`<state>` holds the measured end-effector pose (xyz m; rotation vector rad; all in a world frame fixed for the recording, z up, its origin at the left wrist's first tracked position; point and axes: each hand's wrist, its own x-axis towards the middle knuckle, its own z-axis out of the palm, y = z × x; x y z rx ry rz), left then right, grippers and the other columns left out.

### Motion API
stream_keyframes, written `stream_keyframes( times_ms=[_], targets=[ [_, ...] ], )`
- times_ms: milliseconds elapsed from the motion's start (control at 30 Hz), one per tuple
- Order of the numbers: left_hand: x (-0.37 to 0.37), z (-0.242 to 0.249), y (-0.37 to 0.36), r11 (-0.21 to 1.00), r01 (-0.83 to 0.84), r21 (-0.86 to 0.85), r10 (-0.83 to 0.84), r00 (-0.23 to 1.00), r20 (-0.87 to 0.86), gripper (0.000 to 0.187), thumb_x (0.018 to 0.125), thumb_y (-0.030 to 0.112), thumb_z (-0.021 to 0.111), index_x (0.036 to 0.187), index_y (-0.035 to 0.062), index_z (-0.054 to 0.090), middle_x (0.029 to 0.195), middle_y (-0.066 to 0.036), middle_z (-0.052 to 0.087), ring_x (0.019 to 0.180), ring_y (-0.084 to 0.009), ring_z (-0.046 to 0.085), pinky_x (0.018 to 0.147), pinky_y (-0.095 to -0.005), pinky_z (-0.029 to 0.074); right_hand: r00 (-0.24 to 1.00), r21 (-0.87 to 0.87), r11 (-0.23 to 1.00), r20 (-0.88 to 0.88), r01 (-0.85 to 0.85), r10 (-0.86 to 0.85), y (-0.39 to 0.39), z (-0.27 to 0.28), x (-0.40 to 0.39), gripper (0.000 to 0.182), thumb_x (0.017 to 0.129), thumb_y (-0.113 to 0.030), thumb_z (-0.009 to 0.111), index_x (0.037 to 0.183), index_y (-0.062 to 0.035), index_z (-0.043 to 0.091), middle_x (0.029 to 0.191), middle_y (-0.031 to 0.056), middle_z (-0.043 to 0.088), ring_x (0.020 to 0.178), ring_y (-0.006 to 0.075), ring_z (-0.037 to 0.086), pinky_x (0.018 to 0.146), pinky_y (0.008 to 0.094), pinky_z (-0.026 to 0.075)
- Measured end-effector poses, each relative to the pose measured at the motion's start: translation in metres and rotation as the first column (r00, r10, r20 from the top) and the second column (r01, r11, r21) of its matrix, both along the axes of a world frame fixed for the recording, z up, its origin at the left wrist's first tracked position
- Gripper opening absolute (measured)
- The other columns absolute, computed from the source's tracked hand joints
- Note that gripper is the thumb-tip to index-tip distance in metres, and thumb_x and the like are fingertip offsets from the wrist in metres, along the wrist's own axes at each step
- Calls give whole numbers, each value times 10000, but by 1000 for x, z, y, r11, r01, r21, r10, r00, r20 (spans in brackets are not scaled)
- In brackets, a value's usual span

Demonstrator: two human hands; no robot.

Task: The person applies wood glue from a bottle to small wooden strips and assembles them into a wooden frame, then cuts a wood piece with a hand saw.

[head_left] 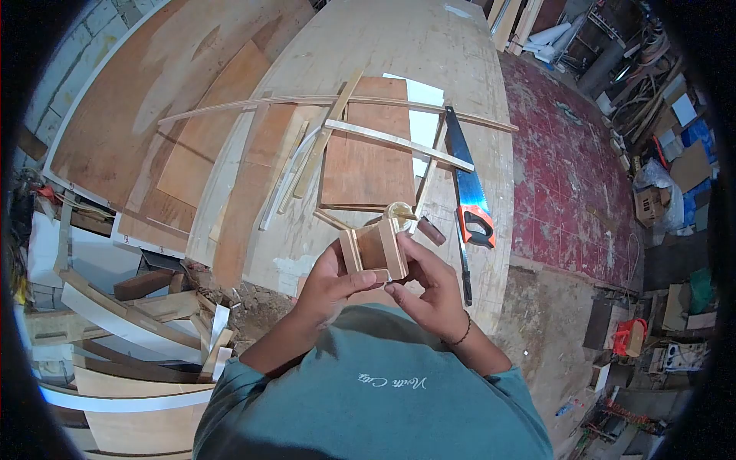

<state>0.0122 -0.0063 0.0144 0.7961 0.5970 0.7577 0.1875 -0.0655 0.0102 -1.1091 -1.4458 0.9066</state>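
A small wooden piece (373, 251) with raised strips along two sides is held close to my chest, over the near edge of the work table. My left hand (337, 280) grips its left side, the thumb lying across the lower edge. On its right side, my right hand (432, 285) has its fingers around the strip, with the thumb near the bottom corner. Just behind the piece is a round container (399, 210), partly hidden by it. A small dark block (432, 231) lies to the right of the container.
A saw (474, 207) with an orange and black handle lies right on the plywood table (429, 46). Wooden strips (399, 143) cross a brown board (368, 169) behind my hands. Larger boards (153, 100) lie left, and scrap wood (138, 314) is piled lower left.
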Motion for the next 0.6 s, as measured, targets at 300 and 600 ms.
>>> stream_keyframes(
  times_ms=[300, 600],
  targets=[
    [2, 4, -2, 999, -8, -48, 8, 1000, 4, 693, 771, 134, 697, 1305, -35, 290, 1201, -147, 481, 1094, -239, 543, 905, -365, 507, 997, 57, 996, 49, 63, -66, 2, 1, 1, 620, 742, 5, 676, 1322, -40, 460, 996, 155, 612, 827, 191, 621, 712, 279, 513],
    [4, 7, -3, 1000, -19, -18, 19, 1000, 5, 671, 771, 144, 707, 1288, -28, 316, 1194, -142, 493, 1098, -231, 536, 911, -367, 494, 997, 69, 996, 43, 59, -62, 2, -4, 1, 617, 738, 5, 659, 1321, -30, 458, 1018, 159, 605, 860, 211, 617, 758, 299, 499]
  ],
)
